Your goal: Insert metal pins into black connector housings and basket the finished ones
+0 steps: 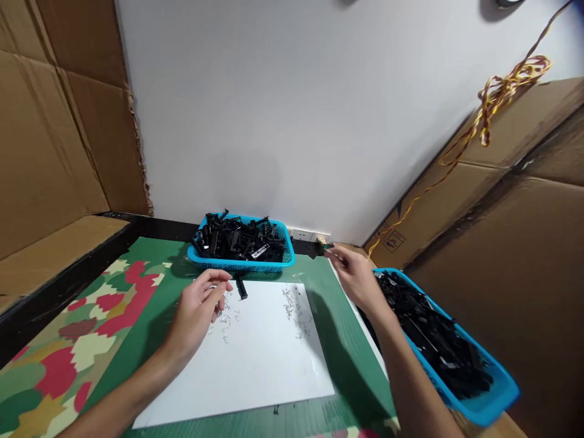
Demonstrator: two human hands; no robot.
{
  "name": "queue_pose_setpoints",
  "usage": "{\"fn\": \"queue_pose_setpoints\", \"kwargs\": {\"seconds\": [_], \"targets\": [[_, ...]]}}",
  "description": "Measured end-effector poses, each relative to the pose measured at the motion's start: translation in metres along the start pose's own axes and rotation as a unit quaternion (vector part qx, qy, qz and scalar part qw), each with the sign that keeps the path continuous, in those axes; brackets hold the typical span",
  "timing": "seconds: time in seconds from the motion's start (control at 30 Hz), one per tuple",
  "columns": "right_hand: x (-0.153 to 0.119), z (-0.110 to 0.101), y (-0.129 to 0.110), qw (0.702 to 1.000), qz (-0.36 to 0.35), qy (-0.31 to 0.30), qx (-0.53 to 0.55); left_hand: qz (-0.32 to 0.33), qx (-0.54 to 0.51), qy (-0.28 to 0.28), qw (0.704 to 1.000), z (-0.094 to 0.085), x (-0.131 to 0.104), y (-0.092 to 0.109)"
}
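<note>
My left hand [197,305] hovers over the left part of a white sheet [269,359]. Its fingers are loosely bent, with a gap between thumb and forefinger, and I see nothing held. Just beyond its fingertips a small black plastic part [241,288] is at the sheet's far edge. Tiny bent metal pieces, which look like springs, lie in a left cluster [225,322] and a right cluster [296,313]. My right hand [353,274] reaches to the table's back edge, fingers pinched together. Something small and dark is at its fingertips, too unclear to name.
A blue basket [241,265] heaped with black plastic parts stands at the back. Another blue basket [497,401] with longer black pieces sits right, beside my forearm. Cardboard walls flank both sides. A wall socket [302,235] and a twisted yellow-brown cord [410,207] are behind.
</note>
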State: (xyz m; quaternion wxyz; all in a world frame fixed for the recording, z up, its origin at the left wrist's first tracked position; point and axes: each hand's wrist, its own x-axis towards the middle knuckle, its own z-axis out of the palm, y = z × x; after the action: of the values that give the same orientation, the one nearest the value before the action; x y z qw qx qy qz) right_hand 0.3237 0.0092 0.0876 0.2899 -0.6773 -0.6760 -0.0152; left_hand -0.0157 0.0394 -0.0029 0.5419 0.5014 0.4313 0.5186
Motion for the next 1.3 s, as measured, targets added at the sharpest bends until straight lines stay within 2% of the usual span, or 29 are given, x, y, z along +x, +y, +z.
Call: {"fn": "queue_pose_setpoints", "kwargs": {"seconds": [0.07, 0.17, 0.23, 0.33, 0.47, 0.63, 0.7, 0.8, 0.93, 1.07, 1.17, 1.3], "targets": [[0.027, 0.029, -0.016, 0.999, -0.019, -0.030, 0.000, -0.012, -0.018, 0.004, 1.000, -0.002, 0.002, -0.001], [0.059, 0.066, -0.024, 0.998, -0.024, -0.058, -0.020, -0.038, -0.056, 0.003, 0.998, -0.006, 0.006, -0.005], [0.073, 0.083, -0.025, 0.997, -0.017, -0.067, -0.043, -0.040, -0.063, 0.002, 0.997, -0.008, 0.008, -0.008], [0.084, 0.097, -0.026, 0.995, -0.006, -0.067, -0.078, -0.032, -0.060, 0.000, 0.998, -0.011, 0.010, -0.012], [0.082, 0.094, -0.035, 0.994, -0.021, -0.040, -0.098, -0.030, -0.053, -0.015, 0.998, -0.012, 0.010, -0.008], [0.065, 0.070, -0.054, 0.995, -0.055, 0.024, -0.074, -0.022, -0.033, -0.055, 0.998, -0.009, 0.007, -0.001], [0.055, 0.062, -0.062, 0.995, -0.073, 0.030, -0.054, -0.010, -0.011, -0.081, 0.997, -0.007, 0.005, 0.000], [0.037, 0.055, -0.075, 0.991, -0.125, -0.019, 0.038, 0.003, 0.012, -0.120, 0.993, -0.002, 0.002, -0.002], [0.010, 0.060, -0.094, 0.960, -0.191, -0.133, 0.155, -0.013, 0.016, -0.184, 0.983, 0.005, -0.004, -0.007], [-0.010, 0.068, -0.103, 0.941, -0.183, -0.191, 0.212, -0.022, 0.001, -0.249, 0.968, 0.009, -0.009, -0.006], [-0.019, 0.074, -0.097, 0.941, -0.123, -0.184, 0.258, -0.024, -0.006, -0.239, 0.971, 0.008, -0.009, 0.000], [-0.032, 0.085, -0.082, 0.953, -0.057, -0.162, 0.248, -0.036, -0.020, -0.156, 0.987, 0.000, -0.004, 0.012]]}}
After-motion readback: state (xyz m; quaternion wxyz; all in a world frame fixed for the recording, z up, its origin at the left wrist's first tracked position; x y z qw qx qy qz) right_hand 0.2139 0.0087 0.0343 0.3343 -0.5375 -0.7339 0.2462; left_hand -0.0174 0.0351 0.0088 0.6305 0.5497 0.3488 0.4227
